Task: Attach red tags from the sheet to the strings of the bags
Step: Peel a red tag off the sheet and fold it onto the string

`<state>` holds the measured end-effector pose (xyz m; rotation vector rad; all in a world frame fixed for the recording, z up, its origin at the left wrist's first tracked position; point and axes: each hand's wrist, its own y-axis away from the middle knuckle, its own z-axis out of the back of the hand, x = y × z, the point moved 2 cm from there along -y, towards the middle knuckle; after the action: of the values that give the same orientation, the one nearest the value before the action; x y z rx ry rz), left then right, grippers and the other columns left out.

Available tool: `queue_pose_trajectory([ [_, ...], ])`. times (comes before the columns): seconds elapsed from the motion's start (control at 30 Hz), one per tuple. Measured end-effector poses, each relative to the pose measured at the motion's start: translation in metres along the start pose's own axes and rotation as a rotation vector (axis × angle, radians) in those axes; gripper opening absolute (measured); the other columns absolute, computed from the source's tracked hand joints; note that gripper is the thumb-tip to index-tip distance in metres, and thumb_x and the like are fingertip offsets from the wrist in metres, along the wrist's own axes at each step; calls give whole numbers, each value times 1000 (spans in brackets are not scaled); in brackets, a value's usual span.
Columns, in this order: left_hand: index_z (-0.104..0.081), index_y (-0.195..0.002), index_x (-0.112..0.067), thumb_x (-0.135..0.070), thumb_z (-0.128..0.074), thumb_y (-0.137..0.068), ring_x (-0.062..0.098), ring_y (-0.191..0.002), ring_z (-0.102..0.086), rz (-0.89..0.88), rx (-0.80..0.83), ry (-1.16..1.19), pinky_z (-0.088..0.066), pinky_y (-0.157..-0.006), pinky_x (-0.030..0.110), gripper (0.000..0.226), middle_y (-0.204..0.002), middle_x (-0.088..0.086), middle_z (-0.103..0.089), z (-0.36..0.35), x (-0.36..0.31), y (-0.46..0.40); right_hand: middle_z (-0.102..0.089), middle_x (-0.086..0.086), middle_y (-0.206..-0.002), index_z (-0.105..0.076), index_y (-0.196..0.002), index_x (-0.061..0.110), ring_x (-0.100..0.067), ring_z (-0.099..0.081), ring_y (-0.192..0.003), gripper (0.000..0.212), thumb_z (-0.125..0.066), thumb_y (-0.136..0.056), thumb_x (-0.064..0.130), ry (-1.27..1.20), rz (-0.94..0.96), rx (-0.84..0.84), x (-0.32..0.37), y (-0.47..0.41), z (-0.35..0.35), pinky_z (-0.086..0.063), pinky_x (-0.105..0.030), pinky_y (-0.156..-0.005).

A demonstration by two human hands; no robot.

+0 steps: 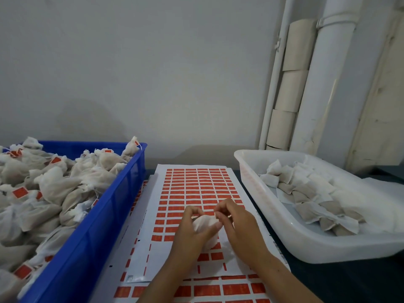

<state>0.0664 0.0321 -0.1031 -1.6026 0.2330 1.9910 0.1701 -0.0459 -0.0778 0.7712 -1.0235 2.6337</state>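
Note:
A white sheet of red tags (192, 189) lies flat in the middle of the table, with more sheets under it. Over its near half my left hand (192, 232) grips a small white mesh bag (204, 224). My right hand (236, 224) is close against the bag's top, its fingertips pinching there; the string is too small to make out. No loose tag shows between my fingers.
A blue crate (105, 215) on the left is heaped with tagged bags (43, 193). A white plastic tub (273, 215) on the right holds untagged bags (310, 193). White pipes (314, 84) and cardboard tubes stand at the back right against the wall.

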Motion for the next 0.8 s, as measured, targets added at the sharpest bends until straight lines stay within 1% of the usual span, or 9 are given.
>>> queue_pose_trajectory([
  [0.1, -58, -89, -35, -51, -61, -76, 5, -83, -60, -45, -17, 24, -41, -61, 8, 21, -93, -21, -62, 1, -3, 1, -66, 3, -102, -62, -106, 17, -7, -61, -90, 20, -55, -89, 25, 140, 96, 49, 3, 1, 3, -43, -13, -88],
  [0.17, -62, -85, -36, -55, -57, -72, 5, -83, -60, -54, -49, 46, -40, -63, 8, 24, -92, -21, -64, 3, -5, 2, -71, -5, -92, -68, -98, 9, -17, -68, -79, 22, -67, -79, 18, 227, 178, 28, 7, 1, 6, -51, -25, -81],
  [0.2, -62, -86, -37, -55, -57, -71, 5, -84, -60, -49, -68, 52, -40, -65, 8, 24, -93, -20, -64, 4, -4, 2, -72, -5, -85, -69, -93, 8, -17, -69, -71, 22, -70, -72, 17, 254, 212, 2, 7, 2, 7, -53, -25, -74],
  [0.23, -62, -87, -36, -53, -58, -71, 6, -86, -60, -40, -86, 59, -41, -67, 8, 24, -95, -18, -65, 4, -2, 1, -72, -4, -82, -69, -90, 9, -15, -69, -68, 21, -69, -71, 17, 258, 236, -11, 7, 3, 6, -53, -24, -72],
  [0.33, -62, -86, -35, -50, -61, -73, 8, -86, -61, -24, -120, 59, -40, -64, 8, 21, -95, -15, -66, 5, 0, 0, -70, 1, -90, -67, -96, 14, -4, -62, -78, 15, -60, -85, 21, 152, 183, 4, 8, 5, 4, -46, -12, -80],
  [0.47, -62, -82, -34, -56, -54, -68, 5, -79, -62, -115, -149, 6, -44, -65, 9, 27, -85, -22, -65, 7, -2, 1, -67, 6, -83, -64, -92, 17, 9, -45, -64, 10, -62, -85, 24, 170, 164, -26, 8, 7, 0, -35, -2, -72],
  [0.57, -65, -81, -32, -53, -56, -73, 2, -78, -63, -161, -153, 1, -46, -63, 7, 25, -80, -22, -66, 6, -3, 2, -58, 15, -74, -58, -86, 22, 8, -43, -55, 6, -64, -84, 25, 177, 127, -14, 9, 7, -3, -34, -1, -65],
  [0.67, -67, -80, -31, -43, -61, -81, -2, -79, -61, -166, -192, -31, -43, -56, 3, 13, -80, -25, -64, 10, -2, -1, -45, 25, -69, -46, -83, 30, 2, -48, -55, 16, -61, -86, 28, 197, 45, -1, 4, 4, -1, -36, -1, -61],
  [0.8, -67, -78, -30, -36, -59, -86, 3, -79, -60, -141, -227, -72, -40, -63, 8, 13, -84, -23, -64, 13, -1, -6, -50, 22, -68, -46, -80, 30, -4, -56, -58, 17, -62, -86, 28, 148, -73, -59, -6, 0, 1, -39, -3, -61],
])
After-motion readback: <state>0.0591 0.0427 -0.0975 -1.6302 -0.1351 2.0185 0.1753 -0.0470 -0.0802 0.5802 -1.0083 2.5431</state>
